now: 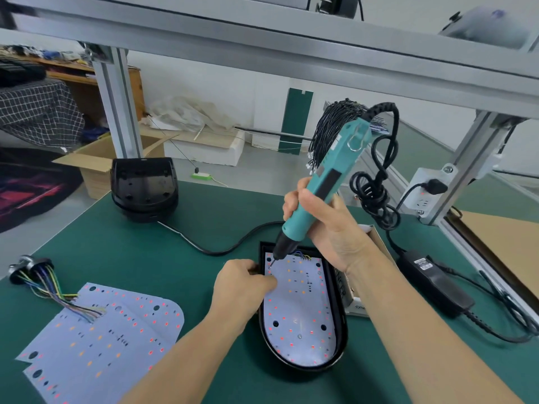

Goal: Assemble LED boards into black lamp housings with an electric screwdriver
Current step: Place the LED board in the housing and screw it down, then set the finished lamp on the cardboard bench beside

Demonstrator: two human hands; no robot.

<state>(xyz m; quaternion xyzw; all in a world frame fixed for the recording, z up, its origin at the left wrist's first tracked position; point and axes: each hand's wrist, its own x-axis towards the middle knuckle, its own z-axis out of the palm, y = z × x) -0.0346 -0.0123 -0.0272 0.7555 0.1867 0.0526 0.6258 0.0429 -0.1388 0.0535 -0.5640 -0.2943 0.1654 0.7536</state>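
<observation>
The right hand (323,225) is wrapped round a teal plastic electric screwdriver (319,185), tip down on the far-left corner of a white, round-ended LED board (297,310). It sits inside a glossy black housing (339,325) on the green mat (145,252). The left hand (243,282), fingers curled, pinches at the board's edge.

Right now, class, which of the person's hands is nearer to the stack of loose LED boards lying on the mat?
Left. The left hand rests at the housing's near edge, just right of the loose LED boards. The right hand grips the screwdriver farther right, beyond the housing.
</observation>
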